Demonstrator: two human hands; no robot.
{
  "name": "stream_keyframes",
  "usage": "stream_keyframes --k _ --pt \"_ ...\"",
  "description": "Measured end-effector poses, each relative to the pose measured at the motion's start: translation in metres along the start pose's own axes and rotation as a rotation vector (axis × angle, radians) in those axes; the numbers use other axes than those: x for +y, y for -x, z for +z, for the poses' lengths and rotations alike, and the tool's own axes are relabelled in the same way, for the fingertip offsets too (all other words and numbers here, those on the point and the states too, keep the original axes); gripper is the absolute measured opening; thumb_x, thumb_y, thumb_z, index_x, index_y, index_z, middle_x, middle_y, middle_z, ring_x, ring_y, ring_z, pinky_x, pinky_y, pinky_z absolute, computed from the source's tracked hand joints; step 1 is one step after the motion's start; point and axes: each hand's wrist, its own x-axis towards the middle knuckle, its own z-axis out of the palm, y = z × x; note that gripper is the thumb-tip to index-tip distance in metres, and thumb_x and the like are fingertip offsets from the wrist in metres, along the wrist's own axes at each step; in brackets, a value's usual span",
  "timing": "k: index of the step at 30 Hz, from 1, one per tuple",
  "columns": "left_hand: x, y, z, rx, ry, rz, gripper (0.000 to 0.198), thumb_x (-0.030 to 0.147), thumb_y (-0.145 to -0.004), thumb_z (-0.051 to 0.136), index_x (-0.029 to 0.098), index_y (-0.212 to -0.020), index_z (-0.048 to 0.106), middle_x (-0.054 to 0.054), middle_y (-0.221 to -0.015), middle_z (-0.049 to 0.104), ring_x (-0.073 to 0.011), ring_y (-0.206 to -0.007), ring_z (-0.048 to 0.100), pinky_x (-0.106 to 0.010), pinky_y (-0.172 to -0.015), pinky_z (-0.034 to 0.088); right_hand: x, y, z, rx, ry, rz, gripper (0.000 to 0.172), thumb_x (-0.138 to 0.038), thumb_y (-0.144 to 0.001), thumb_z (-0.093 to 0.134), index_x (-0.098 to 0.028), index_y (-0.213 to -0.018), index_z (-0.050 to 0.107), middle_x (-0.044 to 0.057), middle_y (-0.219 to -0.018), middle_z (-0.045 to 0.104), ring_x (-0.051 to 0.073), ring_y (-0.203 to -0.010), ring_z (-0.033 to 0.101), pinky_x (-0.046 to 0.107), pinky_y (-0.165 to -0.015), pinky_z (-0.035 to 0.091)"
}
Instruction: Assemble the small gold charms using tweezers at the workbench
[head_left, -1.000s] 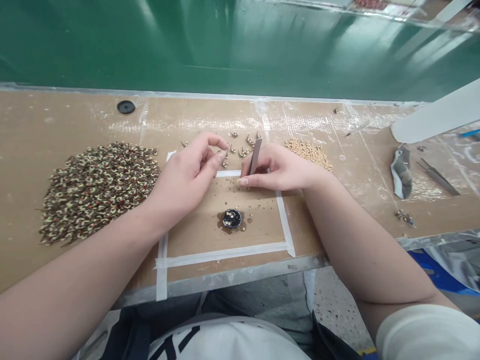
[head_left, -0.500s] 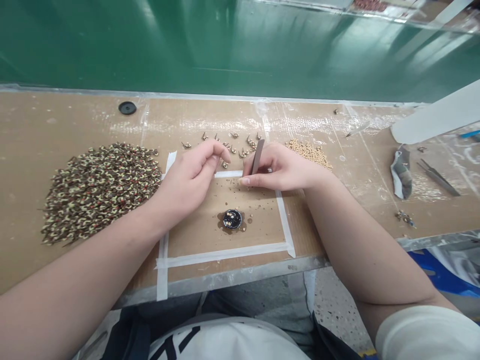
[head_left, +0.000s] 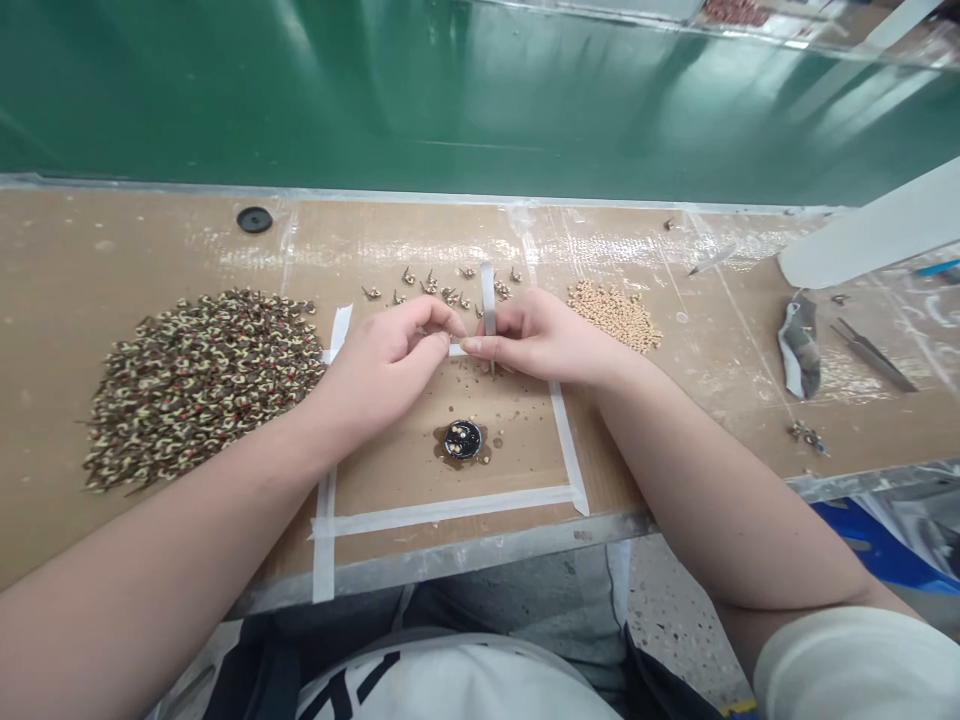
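Our right hand [head_left: 544, 337] clamped slim metal tweezers [head_left: 489, 300] upright, just beside our left hand [head_left: 386, 375], its fingertips together on we could not tell what; small brass spiked pieces [head_left: 450, 295] lay just beyond.

Head-worn view faces forward, down, close above left hand [head_left: 386, 385], right hand [head_left: 544, 340].

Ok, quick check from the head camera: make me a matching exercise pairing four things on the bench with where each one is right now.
Things:
1. mottled brown-and-cream pile
2. tan bead pile
3. black round dish
4. flat strip

Places:
A. upright in the right hand
B. inside the white tape frame
C. left of the white tape frame
D. just past the right hand

Pairs: 1-C, 2-D, 3-B, 4-A
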Motion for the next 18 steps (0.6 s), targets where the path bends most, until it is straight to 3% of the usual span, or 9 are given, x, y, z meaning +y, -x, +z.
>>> stream_keyframes --k 7,9,12,15,18 --pt "0.001 -0.001 -0.001 0.045 0.038 -0.029 0.022 0.032 -0.100 0.059 0.022 -0.109 0.077 -0.002 -0.088 0.074 -0.0171 -0.070 0.058 -0.031 -0.066 0.046 0.004 -0.004 0.001 0.075 -0.291 0.052 0.051 -0.057 -0.099 0.080 -0.017 -0.070 0.064 -0.004 -0.050 0.051 0.007 -0.044 0.038 0.027 -0.041 0.025" --pt "0.002 -0.001 -0.002 0.021 0.121 -0.049 0.020 0.034 -0.101 0.061 0.022 -0.104 0.076 -0.002 -0.090 0.074 -0.0143 -0.064 0.054 -0.029 -0.060 0.042 0.006 -0.007 0.004 0.134 -0.427 -0.033 0.050 -0.059 -0.099 0.078 -0.017 -0.076 0.068 -0.005 -0.050 0.053 0.007 -0.041 0.040 0.026 -0.041 0.027" --pt "0.004 -0.002 -0.002 -0.112 0.344 -0.146 0.028 0.043 -0.103 0.063 0.020 -0.090 0.072 -0.002 -0.080 0.070 -0.0100 -0.052 0.043 -0.026 -0.048 0.032 0.004 -0.009 0.009 0.236 -0.528 -0.235 0.046 -0.059 -0.101 0.076 -0.019 -0.080 0.070 -0.006 -0.053 0.055 0.007 -0.041 0.044 0.024 -0.043 0.032" --pt "0.003 -0.003 -0.001 -0.229 0.544 -0.205 0.037 0.051 -0.103 0.066 0.020 -0.084 0.070 -0.001 -0.068 0.064 -0.0075 -0.043 0.034 -0.025 -0.042 0.024 -0.001 -0.009 0.013 0.337 -0.472 -0.418 0.040 -0.051 -0.102 0.077 -0.019 -0.080 0.072 -0.005 -0.059 0.059 0.007 -0.047 0.049 0.024 -0.047 0.037" --pt "0.000 -0.003 0.000 -0.262 0.666 -0.203 0.039 0.055 -0.101 0.072 0.020 -0.085 0.071 0.000 -0.065 0.061 -0.0056 -0.041 0.031 -0.023 -0.040 0.020 -0.006 -0.009 0.016 0.402 -0.391 -0.568 0.034 -0.041 -0.104 0.078 -0.019 -0.079 0.075 -0.003 -0.064 0.062 0.008 -0.055 0.054 0.025 -0.054 0.043"
